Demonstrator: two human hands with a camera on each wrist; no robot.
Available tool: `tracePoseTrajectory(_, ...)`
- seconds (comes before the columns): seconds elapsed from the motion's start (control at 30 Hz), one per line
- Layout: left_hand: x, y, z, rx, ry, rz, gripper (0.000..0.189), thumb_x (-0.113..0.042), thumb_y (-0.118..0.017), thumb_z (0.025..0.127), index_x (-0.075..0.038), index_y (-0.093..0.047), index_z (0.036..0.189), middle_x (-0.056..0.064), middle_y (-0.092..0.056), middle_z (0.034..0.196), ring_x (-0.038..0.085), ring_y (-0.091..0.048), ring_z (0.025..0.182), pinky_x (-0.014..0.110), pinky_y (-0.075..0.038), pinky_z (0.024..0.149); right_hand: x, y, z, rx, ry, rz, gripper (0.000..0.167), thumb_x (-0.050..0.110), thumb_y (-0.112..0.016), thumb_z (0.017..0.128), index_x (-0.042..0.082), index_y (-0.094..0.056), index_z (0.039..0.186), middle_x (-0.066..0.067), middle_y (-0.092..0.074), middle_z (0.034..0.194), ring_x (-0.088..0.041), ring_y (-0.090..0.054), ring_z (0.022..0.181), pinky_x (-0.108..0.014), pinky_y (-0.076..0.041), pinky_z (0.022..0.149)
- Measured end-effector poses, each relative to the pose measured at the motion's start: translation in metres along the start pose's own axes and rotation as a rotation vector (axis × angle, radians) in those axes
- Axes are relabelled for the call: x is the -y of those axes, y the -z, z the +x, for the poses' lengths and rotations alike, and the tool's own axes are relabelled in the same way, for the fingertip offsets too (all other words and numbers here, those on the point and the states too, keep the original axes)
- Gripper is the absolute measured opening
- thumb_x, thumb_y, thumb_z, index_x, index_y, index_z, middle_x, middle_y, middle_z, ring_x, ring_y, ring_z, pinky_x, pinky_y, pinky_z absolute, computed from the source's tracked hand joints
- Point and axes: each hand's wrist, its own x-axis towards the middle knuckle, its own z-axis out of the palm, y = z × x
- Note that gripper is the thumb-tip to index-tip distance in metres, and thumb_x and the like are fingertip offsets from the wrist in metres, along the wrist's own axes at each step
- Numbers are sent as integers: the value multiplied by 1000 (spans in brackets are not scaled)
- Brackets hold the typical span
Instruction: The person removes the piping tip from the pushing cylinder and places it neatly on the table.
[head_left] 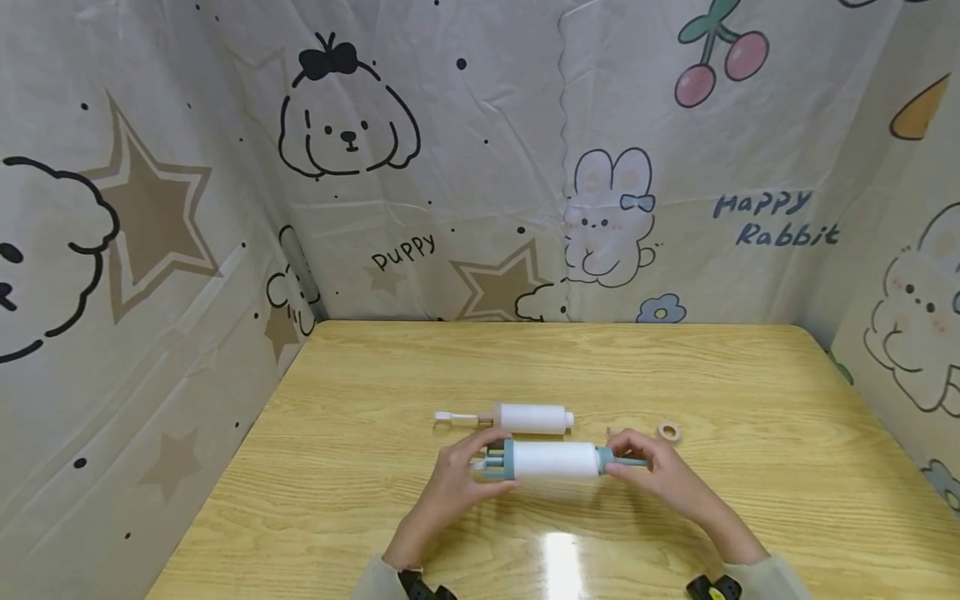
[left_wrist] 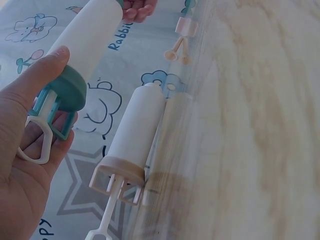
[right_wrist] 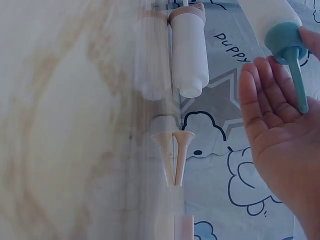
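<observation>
A large white-barrelled syringe [head_left: 555, 460] lies crosswise between both hands, close over the table. Its teal collar and finger grips are at the left; a thin teal nozzle [right_wrist: 298, 82] points right. My left hand [head_left: 459, 473] holds the collar end, thumb along the barrel edge [left_wrist: 90, 45] and fingers beyond the grips, with the white plunger handle [left_wrist: 42, 145] by the palm. At the other end, my right hand [head_left: 660, 473] pinches the teal nozzle cap between thumb and fingers. Just behind lies a second white syringe [head_left: 532, 418] with a beige collar and a white plunger pulled out leftward.
Behind the right hand, a beige ring [head_left: 668, 432] rests on the wood-grain table [head_left: 337, 467]. A beige flared nozzle [right_wrist: 182, 155] lies between that ring and the second syringe. Printed cloth [head_left: 480, 167] hangs around the table's back and sides.
</observation>
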Motion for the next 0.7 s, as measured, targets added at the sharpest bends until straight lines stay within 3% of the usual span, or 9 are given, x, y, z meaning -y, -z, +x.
tracePoseTrajectory(0.23, 0, 1, 0, 11, 3, 3, 60, -19, -88, 71, -9, -61, 123, 7, -72, 116, 22, -70, 102, 28, -60, 82, -3, -2, 1, -63, 140, -54, 24, 2, -70, 87, 12, -60, 107, 4, -62, 104, -1, -61, 97, -23, -55, 87)
tracePoseTrajectory(0.53, -1, 1, 0, 10, 29, 3, 61, -16, -89, 69, -6, -62, 123, 6, -72, 115, 21, -70, 102, 30, -60, 84, -5, -2, 1, -73, 184, -53, 29, 0, -71, 86, 11, -59, 110, 4, -61, 106, -1, -60, 97, -21, -55, 85)
tracePoseTrajectory(0.7, 0, 1, 0, -2, 46, 15, 61, -17, -89, 69, -12, -62, 123, 5, -72, 113, 20, -70, 101, 31, -60, 86, -2, 0, -1, -89, 217, -45, 29, -4, -69, 87, 8, -59, 111, 1, -62, 106, -1, -59, 96, -19, -53, 84)
